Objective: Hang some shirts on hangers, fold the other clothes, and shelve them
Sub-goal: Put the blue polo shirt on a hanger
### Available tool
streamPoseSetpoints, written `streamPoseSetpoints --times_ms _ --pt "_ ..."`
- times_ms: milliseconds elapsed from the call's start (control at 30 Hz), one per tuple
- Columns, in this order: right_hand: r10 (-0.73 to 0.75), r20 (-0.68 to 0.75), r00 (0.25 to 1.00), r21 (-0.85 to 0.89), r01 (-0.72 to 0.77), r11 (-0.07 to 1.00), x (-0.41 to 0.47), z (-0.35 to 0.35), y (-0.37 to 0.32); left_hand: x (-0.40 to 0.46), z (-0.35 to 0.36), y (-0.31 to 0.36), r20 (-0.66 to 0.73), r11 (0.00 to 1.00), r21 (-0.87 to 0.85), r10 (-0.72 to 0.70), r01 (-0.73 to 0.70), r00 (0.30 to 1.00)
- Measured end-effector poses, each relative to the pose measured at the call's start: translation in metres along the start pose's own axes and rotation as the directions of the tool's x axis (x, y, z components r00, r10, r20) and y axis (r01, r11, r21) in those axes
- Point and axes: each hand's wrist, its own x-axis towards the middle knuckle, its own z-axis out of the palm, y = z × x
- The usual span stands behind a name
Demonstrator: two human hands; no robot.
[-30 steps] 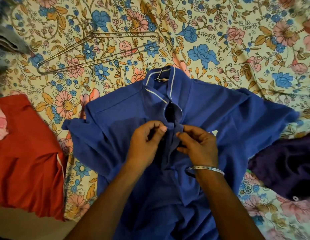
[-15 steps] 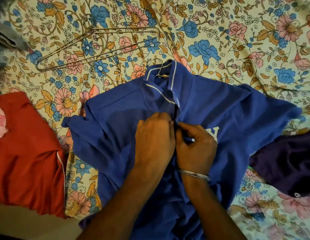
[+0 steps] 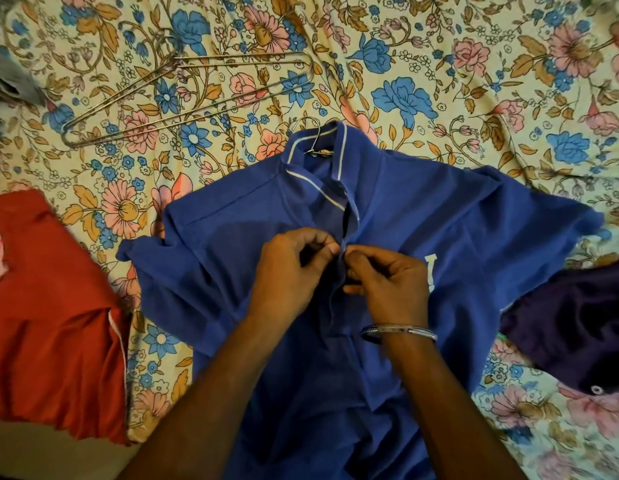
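Blue polo shirt (image 3: 422, 216) spread face-up on the floral bed sheet (image 3: 439, 64), already on a hanger with only the hook (image 3: 306, 128) showing above the collar. Left hand (image 3: 287, 271) and right hand (image 3: 387, 282) both closed in fingertip grips on opposite edges of the placket, just below the open neck; apparently buttoning. Fabric soft, light, limp: likely to bunch and slide, offering no support of its own. Best held at firm seams: placket edges for fastening, collar or hanger hook for lifting. Avoid lifting by a sleeve; probable slip off the hanger. Spare wire hangers (image 3: 183, 95) lying beyond the shirt, red garment (image 3: 48, 306) to the left, dark purple garment (image 3: 571, 323) to the right.
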Motion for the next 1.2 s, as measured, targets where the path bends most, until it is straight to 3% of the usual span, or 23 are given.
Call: streamPoseSetpoints --times_ms 133,367,500,567,633,667,733,767,833,900,967,1033,1133,1200 --pt "-0.030 -0.002 1.000 -0.093 0.030 0.995 0.003 0.001 0.004 -0.007 0.009 0.004 -0.092 0.998 -0.021 -0.067 0.066 0.993" --pt "-0.106 -0.035 0.994 -0.202 0.097 0.975 0.002 0.009 0.018 -0.005 0.011 -0.004 -0.108 0.992 -0.028 -0.126 0.124 0.986" --pt "-0.092 -0.018 0.996 -0.063 0.091 0.994 0.001 0.009 0.009 -0.001 0.012 0.003 -0.066 0.977 -0.104 -0.192 0.185 0.979" --pt "0.035 0.017 0.999 0.085 -0.036 0.996 0.002 0.006 0.004 0.001 0.009 0.006 0.007 0.952 -0.187 -0.245 0.242 0.970" --pt "0.091 0.064 0.994 0.041 -0.093 0.995 0.004 0.002 0.007 0.001 0.006 0.004 0.053 0.971 -0.062 -0.229 0.232 0.972" --pt "0.038 0.061 0.997 -0.115 -0.031 0.993 0.005 -0.001 0.012 0.000 0.005 0.001 0.037 0.974 0.136 -0.186 0.180 0.982" --pt "-0.201 0.031 0.979 -0.525 0.187 0.830 0.008 -0.002 0.017 -0.006 0.002 0.001 -0.088 0.840 0.538 -0.018 0.063 0.996" --pt "-0.331 0.010 0.943 -0.623 0.265 0.736 0.008 -0.003 0.014 -0.009 0.001 0.003 -0.150 0.796 0.604 0.078 0.029 0.986" --pt "-0.518 -0.031 0.855 -0.633 0.384 0.672 0.012 0.001 -0.008 -0.012 -0.003 0.007 -0.202 0.817 0.571 0.231 -0.077 0.952" --pt "-0.629 -0.016 0.777 -0.600 0.496 0.628 0.023 0.010 -0.038 -0.014 0.000 0.002 -0.169 0.826 0.536 0.307 -0.174 0.937" --pt "-0.639 0.094 0.764 -0.622 0.546 0.562 0.041 0.025 -0.067 -0.017 0.010 -0.003 -0.102 0.814 0.561 0.244 -0.147 0.964" --pt "-0.549 0.249 0.798 -0.663 0.554 0.504 0.069 0.043 -0.082 -0.019 0.018 -0.006 -0.093 0.824 0.559 0.179 -0.098 0.979" --pt "-0.363 0.410 0.837 -0.700 0.544 0.463 0.108 0.060 -0.082 -0.005 0.007 0.001 -0.152 0.905 0.420 0.147 -0.071 0.977" --pt "-0.332 0.419 0.845 -0.735 0.530 0.423 0.120 0.059 -0.081 0.011 -0.011 0.010 -0.228 0.919 0.378 0.211 -0.113 0.951"
